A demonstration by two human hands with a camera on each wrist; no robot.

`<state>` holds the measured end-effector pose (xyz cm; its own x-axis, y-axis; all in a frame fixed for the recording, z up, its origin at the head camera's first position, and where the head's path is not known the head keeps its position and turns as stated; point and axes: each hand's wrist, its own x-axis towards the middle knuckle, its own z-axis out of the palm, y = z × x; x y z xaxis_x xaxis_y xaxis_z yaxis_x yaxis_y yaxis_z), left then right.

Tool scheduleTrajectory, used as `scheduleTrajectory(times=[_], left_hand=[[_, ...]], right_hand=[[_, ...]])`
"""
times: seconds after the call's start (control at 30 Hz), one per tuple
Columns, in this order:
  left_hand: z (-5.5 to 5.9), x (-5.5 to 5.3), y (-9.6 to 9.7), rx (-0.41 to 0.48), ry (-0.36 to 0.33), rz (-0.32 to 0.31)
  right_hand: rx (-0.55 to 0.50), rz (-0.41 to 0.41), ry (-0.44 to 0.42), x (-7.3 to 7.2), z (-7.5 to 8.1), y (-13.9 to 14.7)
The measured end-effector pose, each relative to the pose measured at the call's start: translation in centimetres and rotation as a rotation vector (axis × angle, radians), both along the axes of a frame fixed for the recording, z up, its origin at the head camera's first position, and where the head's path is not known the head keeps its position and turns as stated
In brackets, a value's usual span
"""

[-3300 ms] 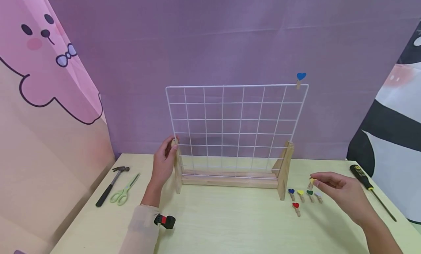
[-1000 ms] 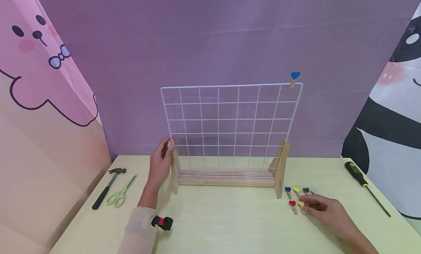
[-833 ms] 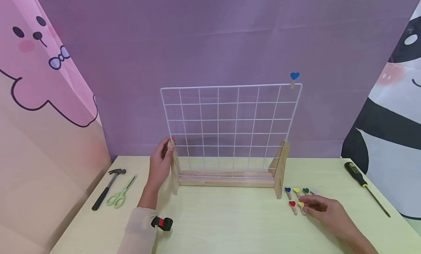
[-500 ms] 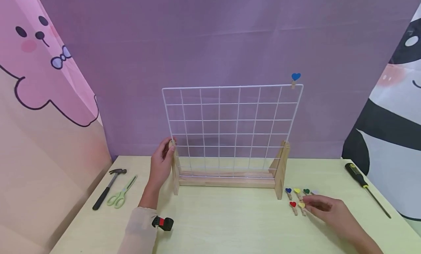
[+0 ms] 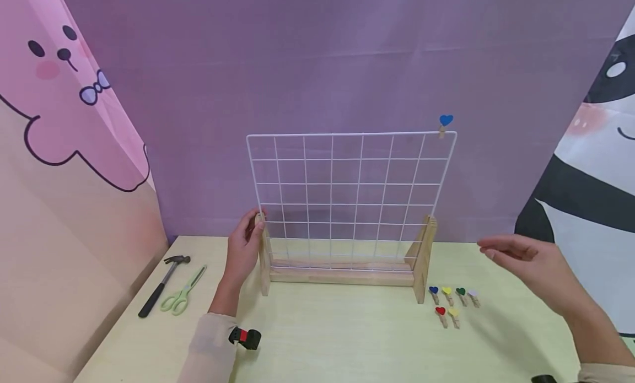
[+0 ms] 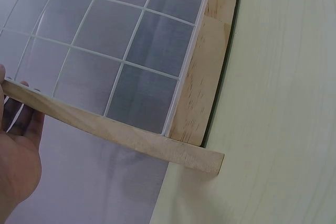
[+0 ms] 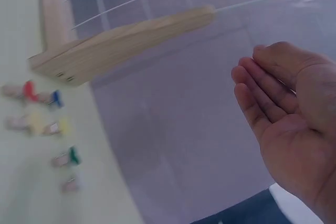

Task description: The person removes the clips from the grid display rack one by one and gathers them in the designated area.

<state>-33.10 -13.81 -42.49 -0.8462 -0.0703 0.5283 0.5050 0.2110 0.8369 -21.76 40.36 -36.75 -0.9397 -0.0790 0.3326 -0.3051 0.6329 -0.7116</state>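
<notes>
A white wire grid panel [image 5: 347, 179] stands upright in a wooden stand [image 5: 342, 276]. My left hand [image 5: 242, 251] grips the top of the stand's left side post [image 6: 105, 124], with its thumb in front and fingers behind. One blue heart clothespin [image 5: 446, 120] is clipped on the panel's top wire at the right. My right hand [image 5: 538, 267] is raised to the right of the stand, fingers loosely bent and holding nothing. Below it lie several small heart clothespins in two rows, among them a red clothespin [image 5: 441, 316] and a pale yellow clothespin [image 5: 454, 317] side by side in front.
On the table's left lie a hammer [image 5: 165, 285] and green scissors [image 5: 183, 292]. A purple cloth [image 5: 307, 69] hangs behind the table [image 5: 347, 339]. In the head view the screwdriver's former spot on the right is behind my right hand and arm.
My right hand set the pale yellow clothespin down beside the red one, let go, then rose up and to the right. My left hand has kept its grip on the stand.
</notes>
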Motion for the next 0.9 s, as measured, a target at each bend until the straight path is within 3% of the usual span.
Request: scheduleTrajectory(times=[0.3,0.47,0.7,0.9], left_hand=[[0.1,-0.3,0.2,0.008,0.010,-0.026],[0.0,-0.2,0.2,0.008,0.002,-0.030],[0.1,0.0,0.1,0.003,0.003,-0.016],[0.0,0.0,0.0,0.010,0.011,-0.026]], right_hand=[[0.016,-0.088,0.134,-1.9,6.9,-1.0],[-0.041,-0.146,0.182,-3.1,10.3,-1.6],[-0.224,-0.059,0.221,-4.9,14.9,-3.1],[-0.272,-0.031,0.217,-5.8,17.5,-4.5]])
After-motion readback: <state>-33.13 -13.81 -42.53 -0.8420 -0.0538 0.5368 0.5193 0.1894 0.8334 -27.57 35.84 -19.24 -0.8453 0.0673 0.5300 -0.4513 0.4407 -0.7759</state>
